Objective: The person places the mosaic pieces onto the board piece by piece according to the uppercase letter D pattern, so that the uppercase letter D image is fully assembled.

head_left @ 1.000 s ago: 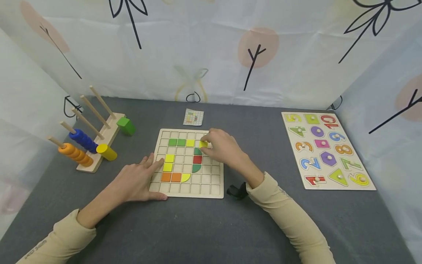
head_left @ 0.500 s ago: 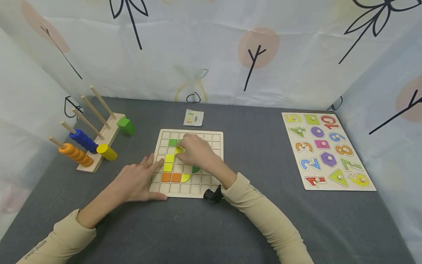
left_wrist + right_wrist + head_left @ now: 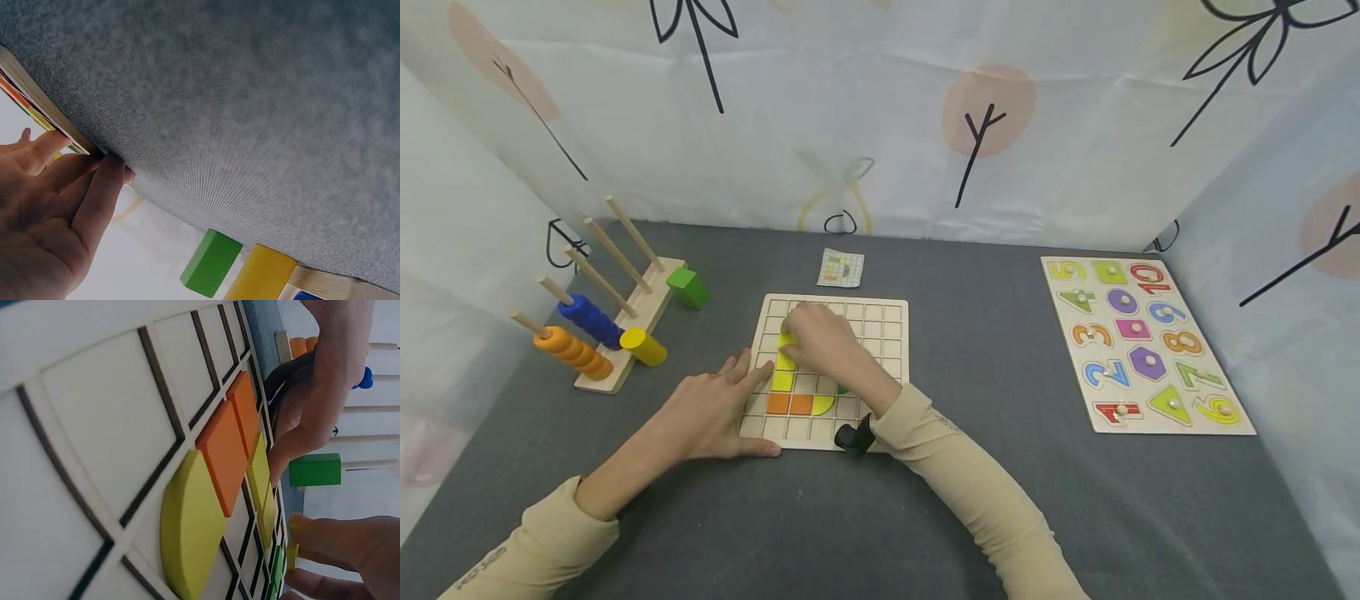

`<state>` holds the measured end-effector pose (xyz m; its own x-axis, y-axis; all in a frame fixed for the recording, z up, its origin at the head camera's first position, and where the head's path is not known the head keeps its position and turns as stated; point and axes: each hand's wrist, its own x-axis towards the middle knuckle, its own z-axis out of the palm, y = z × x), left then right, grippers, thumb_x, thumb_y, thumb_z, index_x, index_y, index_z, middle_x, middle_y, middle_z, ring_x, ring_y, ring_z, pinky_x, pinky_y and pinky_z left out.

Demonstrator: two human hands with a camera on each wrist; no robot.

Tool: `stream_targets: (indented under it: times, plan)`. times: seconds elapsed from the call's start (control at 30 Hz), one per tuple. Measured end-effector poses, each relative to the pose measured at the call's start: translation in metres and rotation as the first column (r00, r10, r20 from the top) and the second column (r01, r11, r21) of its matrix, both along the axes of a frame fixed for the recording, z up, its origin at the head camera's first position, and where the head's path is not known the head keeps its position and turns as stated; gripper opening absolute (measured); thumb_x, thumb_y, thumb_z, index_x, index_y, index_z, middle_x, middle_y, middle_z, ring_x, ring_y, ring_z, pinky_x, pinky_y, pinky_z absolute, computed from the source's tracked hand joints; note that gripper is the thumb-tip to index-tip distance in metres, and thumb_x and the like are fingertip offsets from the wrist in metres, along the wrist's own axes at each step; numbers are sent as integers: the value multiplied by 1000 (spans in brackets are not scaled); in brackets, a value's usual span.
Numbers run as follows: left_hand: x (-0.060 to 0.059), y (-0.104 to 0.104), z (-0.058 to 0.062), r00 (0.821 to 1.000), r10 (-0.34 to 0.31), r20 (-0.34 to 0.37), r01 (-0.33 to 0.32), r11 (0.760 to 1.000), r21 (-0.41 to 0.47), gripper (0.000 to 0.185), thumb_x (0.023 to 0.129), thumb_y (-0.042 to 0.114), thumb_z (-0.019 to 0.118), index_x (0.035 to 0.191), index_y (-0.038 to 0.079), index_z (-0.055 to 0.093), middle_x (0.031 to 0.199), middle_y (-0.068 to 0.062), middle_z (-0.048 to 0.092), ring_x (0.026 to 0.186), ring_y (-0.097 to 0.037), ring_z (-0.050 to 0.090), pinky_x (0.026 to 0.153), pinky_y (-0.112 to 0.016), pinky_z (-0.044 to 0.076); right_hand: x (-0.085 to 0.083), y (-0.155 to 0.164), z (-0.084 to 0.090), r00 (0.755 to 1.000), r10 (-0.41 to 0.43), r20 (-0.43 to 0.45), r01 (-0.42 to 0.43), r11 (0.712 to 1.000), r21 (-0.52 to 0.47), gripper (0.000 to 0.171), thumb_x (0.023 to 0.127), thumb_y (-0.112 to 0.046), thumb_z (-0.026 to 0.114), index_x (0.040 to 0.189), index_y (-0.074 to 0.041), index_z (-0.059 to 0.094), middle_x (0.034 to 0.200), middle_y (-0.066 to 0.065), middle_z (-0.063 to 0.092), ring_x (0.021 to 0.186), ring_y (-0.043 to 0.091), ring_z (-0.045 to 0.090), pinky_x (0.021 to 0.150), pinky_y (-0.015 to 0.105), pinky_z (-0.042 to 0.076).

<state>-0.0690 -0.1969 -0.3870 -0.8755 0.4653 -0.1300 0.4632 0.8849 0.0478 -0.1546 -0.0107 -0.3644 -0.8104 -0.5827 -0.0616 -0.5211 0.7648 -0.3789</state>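
My right hand [image 3: 831, 342] pinches a small yellow tile [image 3: 292, 556] between thumb and fingers, close over the upper left of a wooden grid board [image 3: 887, 417]. Most of that tile hides behind the fingers. My left hand [image 3: 707, 412] rests at the board's left side, fingers extended along the edge and thumb by its near corner. On the board lie yellow square tiles [image 3: 782, 381], orange square tiles [image 3: 801, 404] and a yellow quarter-circle tile [image 3: 822, 405]. Green tiles [image 3: 277, 569] show under the right hand in the right wrist view; the red one is hidden.
Behind the board lies a small pattern card [image 3: 841, 268]. A peg stacker [image 3: 625, 321] with orange and blue beads stands left, beside a green block [image 3: 688, 287] and a yellow cylinder [image 3: 643, 346]. A number puzzle board [image 3: 1142, 342] lies right.
My right hand has carried the yellow tile leftward from the board's upper right to just beyond the yellow squares at its left. My left hand and the board have stayed in place.
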Motion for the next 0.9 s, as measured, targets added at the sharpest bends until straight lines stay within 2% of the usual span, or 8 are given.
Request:
stream_targets:
  times: [0.13,0.33,0.5,0.67,0.9]
  plan:
    - [1,0,0,1000,4,8,-4,1000,-3,116,68,86,69,150,6,50,149,-37,48,126,-52,61,67,-50,58,-1,-1,0,1000,-4,13,4,1000,7,26,96,-24,72,118,-10,77,116,4,74,97,15,67,73,28,56]
    - [2,1,1,1000,2,0,-2,1000,-8,116,68,87,68,149,5,50,148,-37,49,126,-52,61,69,-50,59,0,0,-1,999,-19,34,19,1000,0,22,96,-18,71,116,-9,77,115,5,74,90,14,63,66,23,49]
    - [2,1,1,1000,-1,-4,1,1000,-8,117,68,88,67,150,6,50,148,-37,49,126,-52,61,69,-50,59,1,1,-3,999,-34,34,34,999,-12,23,96,-13,69,118,-8,77,119,7,74,93,15,65,67,22,50]
    - [2,1,0,1000,-1,-5,1,1000,-7,117,68,88,67,150,5,50,148,-37,49,125,-52,61,69,-50,59,0,1,-4,999,-42,27,43,999,-20,22,96,-13,69,116,-9,78,119,6,74,92,14,65,66,22,50]
    - [0,1,1,1000,-6,-9,6,1000,-14,118,67,88,68,149,5,51,146,-38,50,120,-52,65,68,-49,58,-2,7,-5,998,-57,24,58,998,-31,20,97,-16,69,113,-11,79,118,4,75,84,12,60,57,19,43]
